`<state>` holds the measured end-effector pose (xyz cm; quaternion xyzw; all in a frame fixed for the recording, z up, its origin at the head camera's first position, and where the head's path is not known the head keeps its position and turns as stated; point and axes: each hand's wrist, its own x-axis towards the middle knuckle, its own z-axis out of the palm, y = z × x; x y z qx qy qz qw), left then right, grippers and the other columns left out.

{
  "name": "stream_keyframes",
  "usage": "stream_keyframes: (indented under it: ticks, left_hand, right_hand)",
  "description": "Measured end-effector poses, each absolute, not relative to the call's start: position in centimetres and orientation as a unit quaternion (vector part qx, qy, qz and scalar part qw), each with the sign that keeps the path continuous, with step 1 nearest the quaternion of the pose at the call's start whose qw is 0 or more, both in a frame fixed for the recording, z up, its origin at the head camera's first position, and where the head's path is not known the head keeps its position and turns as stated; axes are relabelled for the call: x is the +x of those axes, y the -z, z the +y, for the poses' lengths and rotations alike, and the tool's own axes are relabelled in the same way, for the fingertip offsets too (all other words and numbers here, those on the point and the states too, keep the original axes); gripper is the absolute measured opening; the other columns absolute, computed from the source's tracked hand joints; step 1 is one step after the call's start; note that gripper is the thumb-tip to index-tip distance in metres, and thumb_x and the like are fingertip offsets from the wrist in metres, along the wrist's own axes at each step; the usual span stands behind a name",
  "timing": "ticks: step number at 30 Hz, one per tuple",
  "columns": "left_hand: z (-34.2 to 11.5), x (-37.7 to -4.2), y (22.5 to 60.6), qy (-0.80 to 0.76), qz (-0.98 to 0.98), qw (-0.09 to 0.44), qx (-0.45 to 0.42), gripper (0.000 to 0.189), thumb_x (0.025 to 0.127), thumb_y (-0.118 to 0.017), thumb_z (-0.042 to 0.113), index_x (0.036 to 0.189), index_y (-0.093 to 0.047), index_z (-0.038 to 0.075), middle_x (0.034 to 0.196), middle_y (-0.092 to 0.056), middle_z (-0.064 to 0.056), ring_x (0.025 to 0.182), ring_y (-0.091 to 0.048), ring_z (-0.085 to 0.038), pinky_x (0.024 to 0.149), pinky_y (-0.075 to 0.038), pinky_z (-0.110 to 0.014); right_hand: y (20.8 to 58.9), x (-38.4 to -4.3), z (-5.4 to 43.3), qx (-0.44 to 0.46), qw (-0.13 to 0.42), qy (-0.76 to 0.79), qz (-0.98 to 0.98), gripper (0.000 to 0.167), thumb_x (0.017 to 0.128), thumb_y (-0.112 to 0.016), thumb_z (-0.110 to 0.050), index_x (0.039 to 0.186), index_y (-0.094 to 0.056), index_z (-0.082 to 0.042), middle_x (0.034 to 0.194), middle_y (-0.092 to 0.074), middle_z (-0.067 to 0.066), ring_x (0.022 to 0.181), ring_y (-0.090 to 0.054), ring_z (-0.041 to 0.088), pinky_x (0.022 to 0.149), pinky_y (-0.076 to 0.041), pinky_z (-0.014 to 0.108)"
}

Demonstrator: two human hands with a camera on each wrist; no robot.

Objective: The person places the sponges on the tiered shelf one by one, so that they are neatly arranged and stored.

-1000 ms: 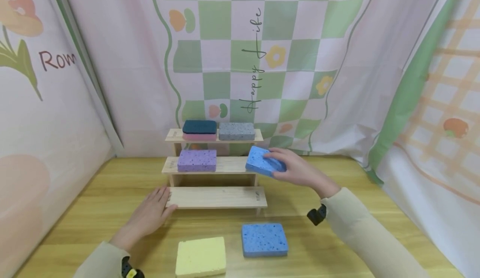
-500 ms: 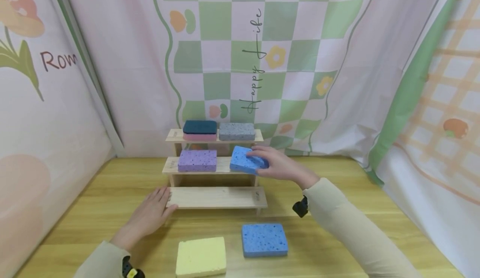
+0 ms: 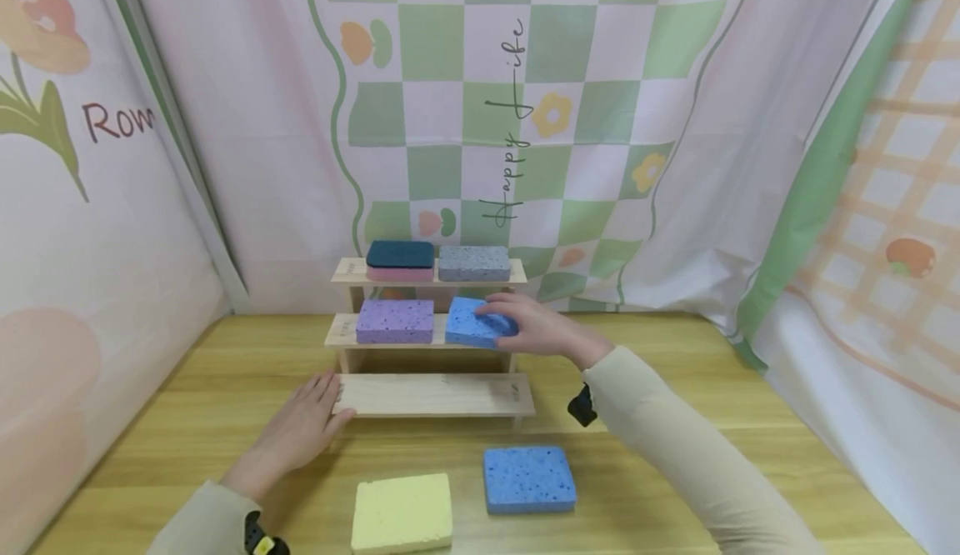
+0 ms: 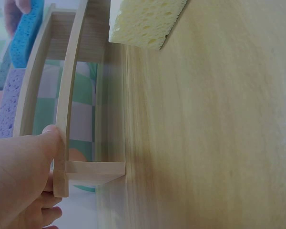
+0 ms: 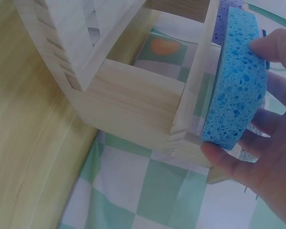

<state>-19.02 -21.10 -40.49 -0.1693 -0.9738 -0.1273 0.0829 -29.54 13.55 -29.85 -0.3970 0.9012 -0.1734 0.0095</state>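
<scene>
Sponge (image 3: 462,323), blue, is pinched by the right hand (image 3: 546,328) at the middle shelf (image 3: 342,332); the left hand (image 3: 300,423) grips the bottom shelf (image 3: 435,395).

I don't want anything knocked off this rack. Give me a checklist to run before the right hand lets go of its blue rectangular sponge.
1. Grip: ok. The right hand pinches the porous blue rectangular sponge.
2. Rack steadied: ok. The left hand holds the pale wooden three-tier rack at its lowest shelf's left end.
3. Clear of its neighbour: ok. A narrow gap separates it from the speckled purple rectangular sponge.
4. Flat on the pale wooden middle shelf: cannot tell. The hand covers part of it, and contact underneath is unclear.
5. Upper pair seated: ok. The dark-teal-and-pink layered sponge and speckled grey rectangular sponge lie on the top shelf.
</scene>
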Motion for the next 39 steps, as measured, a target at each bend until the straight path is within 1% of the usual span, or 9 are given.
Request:
stream_keyframes:
  ticks: [14,23,30,39]
  left_hand:
    - [-21.1,-19.0,40.6,0.128,-0.973,0.086,-0.171,0.063,0.098,-0.042,0.034,0.131,-0.033,-0.018,0.138,-0.028,-0.032,0.127,-0.025,-0.047,0.105,-0.02,-0.054]
    - [-21.0,-18.8,40.3,0.124,-0.973,0.092,-0.174,0.062,0.098,-0.043,0.033,0.131,-0.034,-0.019,0.138,-0.029,-0.033,0.127,-0.026,-0.047,0.105,-0.021,-0.054]
    - [-21.0,-18.8,40.3,0.124,-0.972,0.093,-0.175,0.062,0.098,-0.043,0.033,0.13,-0.034,-0.019,0.138,-0.029,-0.033,0.127,-0.027,-0.047,0.105,-0.021,-0.054]
    - [-21.0,-18.8,40.3,0.127,-0.972,0.088,-0.175,0.062,0.098,-0.042,0.034,0.131,-0.033,-0.019,0.138,-0.028,-0.033,0.127,-0.025,-0.047,0.105,-0.021,-0.054]
  right_hand:
    - [30.2,-30.3,12.5,-0.419,0.022,0.166,0.892,0.049,0.085,-0.062,-0.016,0.132,-0.05,-0.011,0.143,-0.034,0.018,0.129,-0.029,0.035,0.104,-0.027,0.05]
    - [30.4,-30.6,12.3,-0.427,0.007,0.152,0.892,0.044,0.086,-0.061,-0.015,0.129,-0.054,-0.01,0.14,-0.038,0.018,0.127,-0.033,0.035,0.103,-0.029,0.049]
    - [30.4,-30.7,12.0,-0.42,-0.01,0.138,0.897,0.043,0.084,-0.06,-0.012,0.127,-0.056,-0.012,0.136,-0.044,0.014,0.124,-0.039,0.031,0.102,-0.033,0.045]
    - [30.7,-30.8,12.1,-0.427,-0.015,0.139,0.893,0.043,0.085,-0.06,-0.011,0.127,-0.056,-0.01,0.135,-0.044,0.017,0.124,-0.039,0.033,0.102,-0.033,0.047]
